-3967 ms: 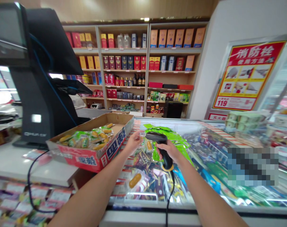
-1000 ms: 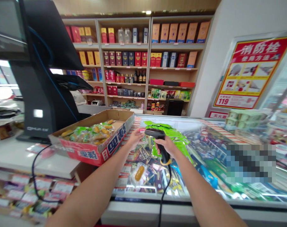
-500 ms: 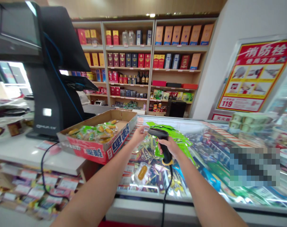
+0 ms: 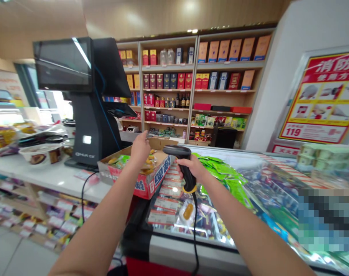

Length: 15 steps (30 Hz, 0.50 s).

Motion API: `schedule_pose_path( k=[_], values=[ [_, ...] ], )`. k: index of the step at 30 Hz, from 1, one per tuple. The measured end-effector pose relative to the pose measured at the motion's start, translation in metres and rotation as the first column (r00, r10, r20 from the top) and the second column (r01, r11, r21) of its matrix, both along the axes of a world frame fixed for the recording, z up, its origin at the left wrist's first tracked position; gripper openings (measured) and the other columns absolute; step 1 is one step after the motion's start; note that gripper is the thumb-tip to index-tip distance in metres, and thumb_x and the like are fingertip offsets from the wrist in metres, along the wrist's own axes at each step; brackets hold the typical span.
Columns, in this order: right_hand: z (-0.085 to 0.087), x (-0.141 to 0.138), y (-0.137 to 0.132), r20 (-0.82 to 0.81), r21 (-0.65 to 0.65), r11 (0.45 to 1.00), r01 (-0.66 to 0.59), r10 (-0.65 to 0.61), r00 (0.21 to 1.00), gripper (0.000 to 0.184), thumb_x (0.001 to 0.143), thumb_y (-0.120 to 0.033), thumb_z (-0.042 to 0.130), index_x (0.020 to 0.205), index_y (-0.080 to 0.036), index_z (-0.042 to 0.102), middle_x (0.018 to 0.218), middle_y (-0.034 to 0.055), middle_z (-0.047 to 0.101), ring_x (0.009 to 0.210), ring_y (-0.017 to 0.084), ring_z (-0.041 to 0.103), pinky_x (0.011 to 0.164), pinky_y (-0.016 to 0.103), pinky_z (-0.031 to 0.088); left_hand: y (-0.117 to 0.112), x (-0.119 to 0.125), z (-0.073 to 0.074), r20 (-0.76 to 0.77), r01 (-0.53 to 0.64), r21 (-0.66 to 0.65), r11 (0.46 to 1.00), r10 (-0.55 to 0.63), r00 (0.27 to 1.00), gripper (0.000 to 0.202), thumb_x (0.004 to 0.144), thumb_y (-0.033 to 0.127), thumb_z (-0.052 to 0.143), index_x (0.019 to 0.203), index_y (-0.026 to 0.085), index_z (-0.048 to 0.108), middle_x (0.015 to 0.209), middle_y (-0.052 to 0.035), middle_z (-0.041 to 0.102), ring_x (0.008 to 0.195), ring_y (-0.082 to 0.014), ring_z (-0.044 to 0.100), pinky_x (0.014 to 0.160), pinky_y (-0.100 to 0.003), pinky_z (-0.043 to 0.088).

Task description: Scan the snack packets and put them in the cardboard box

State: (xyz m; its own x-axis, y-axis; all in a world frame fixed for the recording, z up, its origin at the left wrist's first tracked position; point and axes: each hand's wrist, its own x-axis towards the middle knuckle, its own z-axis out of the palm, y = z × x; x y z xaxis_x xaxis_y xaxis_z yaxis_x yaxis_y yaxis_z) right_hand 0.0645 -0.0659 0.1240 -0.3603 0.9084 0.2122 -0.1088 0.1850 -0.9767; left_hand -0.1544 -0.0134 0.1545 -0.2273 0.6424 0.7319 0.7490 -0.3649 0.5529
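Observation:
My right hand [image 4: 191,166] is wrapped round the grip of a black barcode scanner [image 4: 178,151]. The scanner's head points left, and its cord hangs down over the counter's front edge. My left hand [image 4: 141,147] is raised over the open cardboard box [image 4: 163,170], with a finger stretched forward and nothing visible in it. From here I cannot tell whether it touches the box. Small wrapped snacks in clear and green packaging [image 4: 121,161] lie inside. On the glass counter, below the scanner, rests a single wrapped yellow-brown snack [image 4: 188,211].
A black checkout terminal [image 4: 88,126] stands behind the box on the white counter. Bright green packets [image 4: 223,172] are spread on the glass display case to the right. Stacked pale cartons [image 4: 321,155] sit farther right. Shelves of boxed goods [image 4: 174,80] line the back wall.
My left hand has moved left and up from in front of the scanner to above the box. The scanner, still in my right hand, sits farther left over the counter. The view has swung left.

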Motion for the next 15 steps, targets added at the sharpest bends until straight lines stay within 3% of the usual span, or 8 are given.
schedule_pose_path(
  k=[5,9,10,12,14,15],
  values=[
    [-0.006,0.002,0.0,-0.002,-0.02,0.999,0.035,-0.035,0.999,0.02,0.062,-0.034,0.067,0.066,-0.016,0.059,0.049,-0.0003,0.06,0.037,0.013,0.053,0.037,0.026,0.046,-0.006,0.009,-0.011,-0.11,0.054,0.028,0.998,-0.05,0.993,0.031,0.077,0.014,0.051,0.105,0.013,0.066,0.116,-0.0158,0.063,0.112,-0.0285,0.057,0.104,-0.042,0.04],
    [-0.015,0.031,0.003,-0.035,-0.043,0.991,0.13,-0.132,0.991,0.019,0.062,-0.033,0.067,0.066,-0.017,0.058,0.049,-0.0011,0.059,0.037,0.012,0.053,0.038,0.026,0.047,-0.02,0.048,-0.03,-0.131,0.288,-0.127,0.949,-0.304,0.944,0.012,0.067,0.012,0.062,0.074,0.019,0.067,0.08,-0.0072,0.066,0.081,-0.0234,0.061,0.085,-0.034,0.047],
    [-0.018,0.041,0.003,-0.037,-0.055,0.986,0.158,-0.16,0.986,0.019,0.062,-0.033,0.067,0.066,-0.017,0.059,0.049,-0.0013,0.058,0.037,0.012,0.053,0.038,0.025,0.047,-0.025,0.059,-0.037,-0.136,0.371,-0.202,0.906,-0.401,0.906,0.008,0.063,0.012,0.065,0.065,0.021,0.064,0.068,-0.005,0.063,0.071,-0.0213,0.059,0.077,-0.031,0.047],
    [-0.025,0.059,0.005,-0.032,-0.076,0.973,0.218,-0.221,0.975,0.018,0.062,-0.032,0.067,0.066,-0.017,0.059,0.048,-0.0014,0.058,0.037,0.012,0.052,0.037,0.025,0.046,-0.035,0.081,-0.055,-0.156,0.505,-0.41,0.759,-0.604,0.782,0.017,0.056,0.017,0.074,0.051,0.022,0.058,0.052,-0.0016,0.055,0.053,-0.0165,0.05,0.062,-0.027,0.044],
    [-0.034,0.076,0.007,-0.029,-0.096,0.957,0.274,-0.278,0.96,0.018,0.062,-0.031,0.068,0.066,-0.017,0.059,0.048,-0.0012,0.058,0.036,0.012,0.052,0.037,0.025,0.045,-0.044,0.1,-0.076,-0.16,0.537,-0.611,0.582,-0.755,0.636,0.028,0.047,0.027,0.082,0.045,0.022,0.054,0.042,0.0014,0.048,0.041,-0.0121,0.039,0.051,-0.026,0.037],
    [-0.039,0.084,0.009,-0.032,-0.108,0.949,0.297,-0.302,0.953,0.018,0.062,-0.031,0.069,0.067,-0.017,0.059,0.048,-0.0011,0.058,0.036,0.012,0.051,0.037,0.025,0.045,-0.047,0.108,-0.086,-0.158,0.532,-0.664,0.525,-0.794,0.587,0.035,0.041,0.033,0.085,0.042,0.022,0.052,0.039,0.0027,0.045,0.038,-0.0102,0.034,0.048,-0.025,0.035]
  ],
)
